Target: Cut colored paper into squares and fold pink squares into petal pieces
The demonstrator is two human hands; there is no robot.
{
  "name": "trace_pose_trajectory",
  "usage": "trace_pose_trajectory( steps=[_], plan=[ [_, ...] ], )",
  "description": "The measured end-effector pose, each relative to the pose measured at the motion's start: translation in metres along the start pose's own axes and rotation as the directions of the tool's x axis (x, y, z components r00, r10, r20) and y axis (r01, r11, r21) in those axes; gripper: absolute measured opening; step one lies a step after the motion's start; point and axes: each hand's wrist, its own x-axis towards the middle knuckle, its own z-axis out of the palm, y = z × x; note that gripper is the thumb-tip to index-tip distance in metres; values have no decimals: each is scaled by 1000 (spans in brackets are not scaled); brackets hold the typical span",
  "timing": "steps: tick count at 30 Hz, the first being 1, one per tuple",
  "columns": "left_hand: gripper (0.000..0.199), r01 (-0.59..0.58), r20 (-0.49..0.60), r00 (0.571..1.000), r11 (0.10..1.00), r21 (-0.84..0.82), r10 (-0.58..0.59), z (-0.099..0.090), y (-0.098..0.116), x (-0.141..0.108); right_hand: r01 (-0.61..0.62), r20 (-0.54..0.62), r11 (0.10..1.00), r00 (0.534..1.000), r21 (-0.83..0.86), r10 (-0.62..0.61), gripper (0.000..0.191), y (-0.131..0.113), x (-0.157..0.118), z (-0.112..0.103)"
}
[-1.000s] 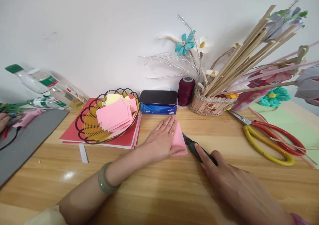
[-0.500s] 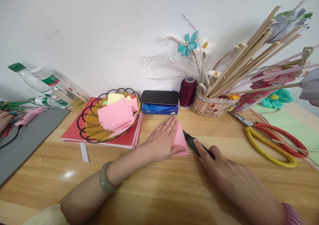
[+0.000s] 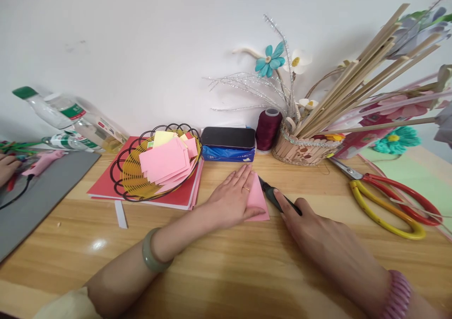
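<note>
My left hand [image 3: 231, 199] lies flat with fingers stretched out, pressing a pink sheet of paper [image 3: 259, 201] onto the wooden table. The palm and fingers hide the sheet's left part. In my right hand [image 3: 310, 232] is a utility knife [image 3: 272, 196] with a dark green handle, the index finger laid along its top. Its blade points away from me, beside the upper part of the sheet's slanted right edge; whether it touches the paper I cannot tell.
A wire basket [image 3: 127, 175] of pink and yellow paper pieces sits on red sheets [image 3: 102, 182]. Behind my hands are a phone [image 3: 228, 137] on a blue pack [image 3: 228, 154] and maroon thread [image 3: 268, 130]. Large scissors [image 3: 386, 206] lie right. Another person's hand [image 3: 7, 166] shows far left.
The knife and my right hand have shifted slightly away from me along the paper's right edge. My left hand stays on the sheet. The whole view has moved a little.
</note>
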Motion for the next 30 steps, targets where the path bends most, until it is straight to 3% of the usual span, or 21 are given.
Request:
trace_pose_trajectory(
  steps=[10,13,16,20,23,26,28,30],
  plan=[
    [85,-29,-51,998,999,-20,28,3,-2,-3,-84,-45,996,996,-38,82,56,14,12,3],
    [74,-53,-94,995,987,-153,39,2,-6,-4,-132,-95,990,987,-45,127,56,25,6,11],
    [54,-6,-158,986,941,-340,-51,-2,-8,-4,-152,-161,988,976,-38,144,56,35,-2,18],
    [57,101,-216,955,907,-410,-204,-6,-9,-1,-140,-294,990,947,-2,134,49,42,-7,23],
    [52,158,-216,933,866,-474,-289,-6,-11,2,-64,-359,968,921,242,150,44,38,-7,23],
    [23,172,-194,922,803,-570,-335,-4,-14,4,13,-310,830,930,558,195,43,30,-6,21],
    [6,159,-168,922,738,-656,-348,-4,-14,4,25,-260,753,946,657,195,44,22,-5,19],
    [9,136,-133,927,644,-753,-351,-6,-11,4,29,-216,677,957,735,193,48,15,-2,17]
  ],
)
